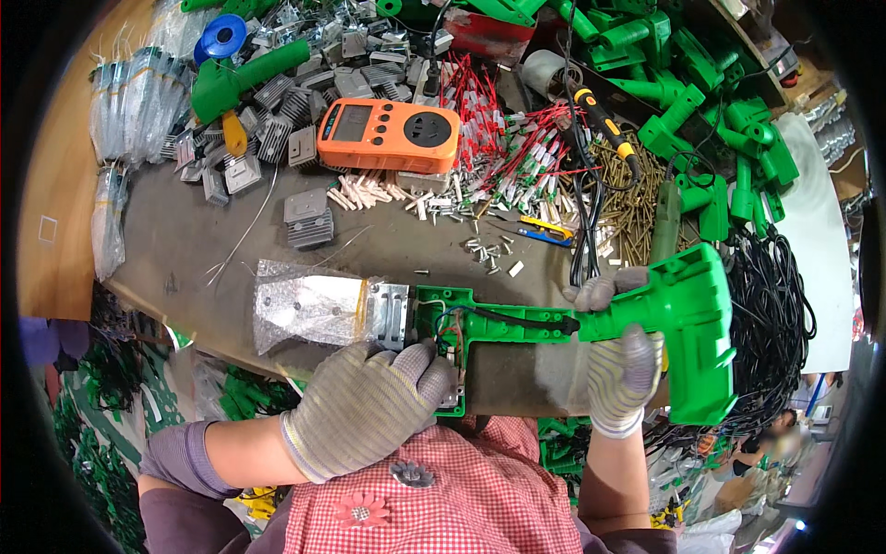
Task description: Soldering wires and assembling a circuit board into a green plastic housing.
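Red-checked apron (443, 480) fills the near edge, and just beyond it, two gloved hands are on the parts! Left gloved hand (374, 402): fingers bent and bunched at the near side of a green wired housing half (519, 325); knuckles hide the tips, so whether they pinch anything, I cannot tell. Right gloved hand (623, 379): wrapped firmly round the grip of a green cover half (699, 319), thumb on the near side, fingertips peeping over the far side.

Now the key line-up! Wired half lies between the hands, long axis running left to right, handle pointing right toward the right hand, wiring right by the left. Cover half sits to its right, turned opposite: handle pointing left, broad end out right. Handle end to handle end, then; touching or not, I can't say.

Containers next: bubble-wrap sleeve (277, 319) at the left, round a silvery plate (325, 300) with a yellow band (361, 309). Far left, clear plastic sleeves (138, 106) hold slim pieces, blurred. Far side, a red bin (489, 37) behind the orange meter (389, 137); its contents, unclear.
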A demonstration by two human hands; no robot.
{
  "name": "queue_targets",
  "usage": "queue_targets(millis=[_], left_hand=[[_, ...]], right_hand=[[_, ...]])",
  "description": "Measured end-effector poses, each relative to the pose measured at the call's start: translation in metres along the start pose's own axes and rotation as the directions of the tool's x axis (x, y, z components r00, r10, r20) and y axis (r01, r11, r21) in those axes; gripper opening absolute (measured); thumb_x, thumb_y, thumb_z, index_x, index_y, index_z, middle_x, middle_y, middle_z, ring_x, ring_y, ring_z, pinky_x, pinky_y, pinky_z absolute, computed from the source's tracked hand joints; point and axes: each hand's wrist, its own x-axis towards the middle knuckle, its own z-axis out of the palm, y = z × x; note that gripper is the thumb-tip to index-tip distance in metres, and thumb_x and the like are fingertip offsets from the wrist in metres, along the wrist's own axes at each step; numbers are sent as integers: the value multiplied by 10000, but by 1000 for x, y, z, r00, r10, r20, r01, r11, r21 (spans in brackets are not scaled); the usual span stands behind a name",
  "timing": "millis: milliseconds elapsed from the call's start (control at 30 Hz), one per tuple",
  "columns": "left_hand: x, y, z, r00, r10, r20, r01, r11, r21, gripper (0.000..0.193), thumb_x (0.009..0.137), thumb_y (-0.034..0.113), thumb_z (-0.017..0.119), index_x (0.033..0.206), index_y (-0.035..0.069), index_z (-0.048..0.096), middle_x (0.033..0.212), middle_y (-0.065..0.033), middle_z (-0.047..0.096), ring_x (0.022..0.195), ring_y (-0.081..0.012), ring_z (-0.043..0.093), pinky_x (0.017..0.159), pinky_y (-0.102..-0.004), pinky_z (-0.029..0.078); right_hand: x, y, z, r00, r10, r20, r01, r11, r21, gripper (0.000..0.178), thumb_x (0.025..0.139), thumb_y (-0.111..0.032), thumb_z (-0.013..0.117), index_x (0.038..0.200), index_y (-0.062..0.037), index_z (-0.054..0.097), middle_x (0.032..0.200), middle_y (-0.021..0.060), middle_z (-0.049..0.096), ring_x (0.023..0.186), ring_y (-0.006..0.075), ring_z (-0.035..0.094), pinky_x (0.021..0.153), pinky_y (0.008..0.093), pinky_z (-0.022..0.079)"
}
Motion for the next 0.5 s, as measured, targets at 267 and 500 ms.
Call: queue_targets(millis=[267,500], left_hand=[[0,-2,5,992,53,-112,-55,998,-14,333,829,278,630,1095,77,634,1045,-69,658,830,-206,683,750,-344,519],[-31,-49,-10,878,18,-478,-145,962,-229,774,599,474,887,1214,90,617,1178,-139,614,941,-338,640,829,-459,510]], right_hand=[[-23,29,28,998,36,48,4,754,-657,404,790,-207,746,1109,-36,567,964,131,589,834,307,583,748,425,485],[-2,23,51,813,-130,567,580,102,-809,440,780,-286,653,1127,-24,589,1053,179,599,969,378,572,856,508,439]])
